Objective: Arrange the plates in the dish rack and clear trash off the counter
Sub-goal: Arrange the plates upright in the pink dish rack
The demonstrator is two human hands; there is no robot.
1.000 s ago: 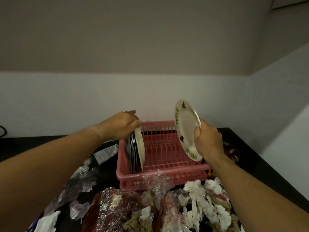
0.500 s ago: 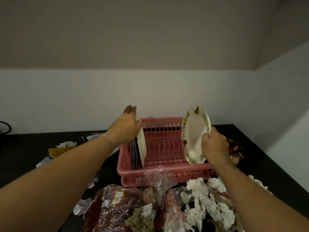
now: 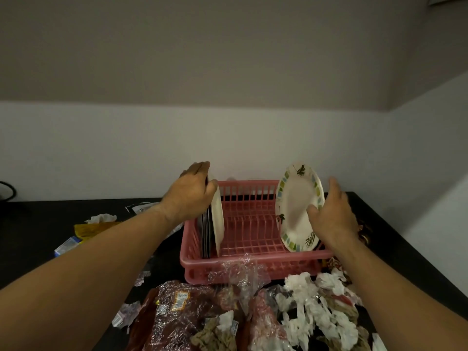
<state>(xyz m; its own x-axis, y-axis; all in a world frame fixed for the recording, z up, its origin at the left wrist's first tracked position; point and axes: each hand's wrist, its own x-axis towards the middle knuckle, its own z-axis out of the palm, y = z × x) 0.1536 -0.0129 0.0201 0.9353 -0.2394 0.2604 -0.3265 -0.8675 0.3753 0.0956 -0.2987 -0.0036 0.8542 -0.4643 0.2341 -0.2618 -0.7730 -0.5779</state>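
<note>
Here, both hands are at the pink dish rack (image 3: 253,266), one at each end of it.
The left hand (image 3: 191,196) curls over the top of a stack of plates (image 3: 215,224) that stands on edge at the rack's left end, fingers hooked behind it and thumb against the cream plate in front. The right hand (image 3: 333,219) is loosely spread at the leaf-patterned plate (image 3: 295,201): its thumb lies on the plate's face, while the fingers reach up fairly straight behind the rim, the forefinger apart from it. That plate stands tilted at the rack's right end, its lower edge down inside. The rack sits on the black counter (image 3: 38,224), with crumpled tissues (image 3: 311,300), clear plastic wrap (image 3: 240,272) and a reddish foil bag (image 3: 177,310) heaped just in front.
</note>
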